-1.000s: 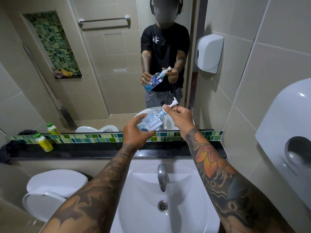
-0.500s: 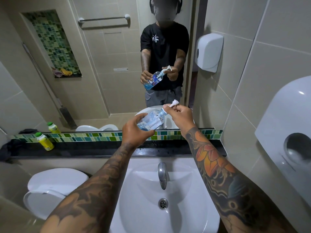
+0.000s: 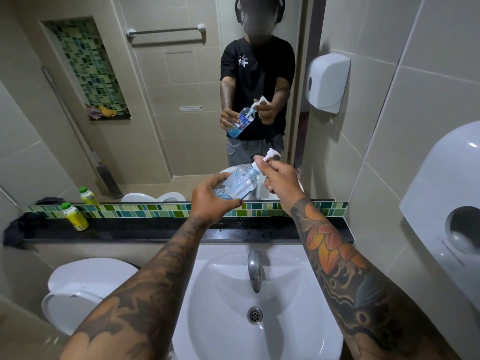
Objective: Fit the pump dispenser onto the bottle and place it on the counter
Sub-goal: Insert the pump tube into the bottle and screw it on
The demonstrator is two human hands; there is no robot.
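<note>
A clear bottle point(image 3: 240, 183) with a little blue liquid is held tilted above the black counter point(image 3: 145, 229), its neck pointing up and to the right. My left hand point(image 3: 211, 197) is wrapped around its lower body. The white pump dispenser point(image 3: 270, 155) sits in the bottle's neck, and my right hand point(image 3: 279, 178) grips its collar with the fingertips. The pump's nozzle sticks out above my right fingers. The mirror behind shows the same bottle and both hands.
A white sink point(image 3: 257, 305) with a chrome tap point(image 3: 254, 271) lies below my arms. A yellow bottle with a green cap point(image 3: 74, 216) and a dark cloth point(image 3: 19, 228) sit at the counter's left end. A toilet point(image 3: 85, 287) is lower left, a white wall dispenser point(image 3: 446, 203) at right.
My right hand has shifted its fingers around the pump's collar, and the pump head has turned. The bottle stays tilted in my left hand at about the same place.
</note>
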